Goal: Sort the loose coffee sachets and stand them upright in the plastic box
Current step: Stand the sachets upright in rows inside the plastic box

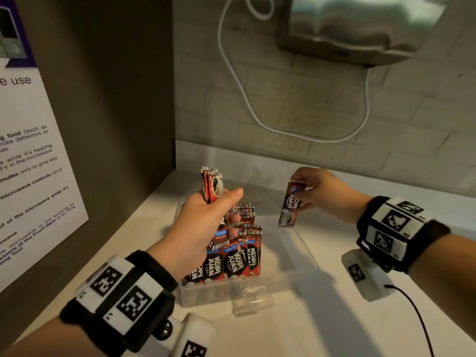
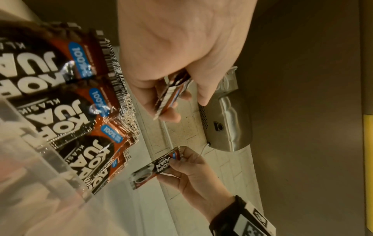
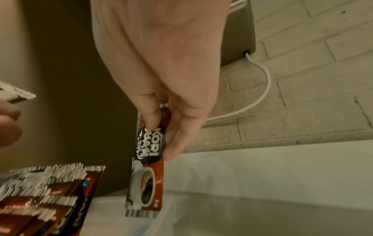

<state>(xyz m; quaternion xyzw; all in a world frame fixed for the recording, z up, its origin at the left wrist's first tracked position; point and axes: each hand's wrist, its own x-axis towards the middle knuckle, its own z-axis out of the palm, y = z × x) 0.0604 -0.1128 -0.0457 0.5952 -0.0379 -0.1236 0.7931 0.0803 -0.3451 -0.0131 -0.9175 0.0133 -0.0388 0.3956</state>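
Note:
A clear plastic box (image 1: 206,295) sits on the white counter with several red-and-black coffee sachets (image 1: 231,258) standing upright in its left half. Over them my left hand (image 1: 206,220) grips a small bunch of sachets (image 1: 212,185), whose ends stick up past my thumb; the left wrist view shows the bunch (image 2: 171,94) edge-on between curled fingers. My right hand (image 1: 322,194) pinches a single sachet (image 1: 291,206) by its top, hanging above the box's right half. The right wrist view shows that sachet (image 3: 146,172) between thumb and fingers, cup picture downward.
A clear lid (image 1: 253,300) lies at the box's front. A dark wall with a printed notice (image 1: 31,176) stands close on the left. On the brick wall behind hang a metal appliance (image 1: 360,27) and a white cable (image 1: 257,114). A black wire (image 1: 417,318) trails at right.

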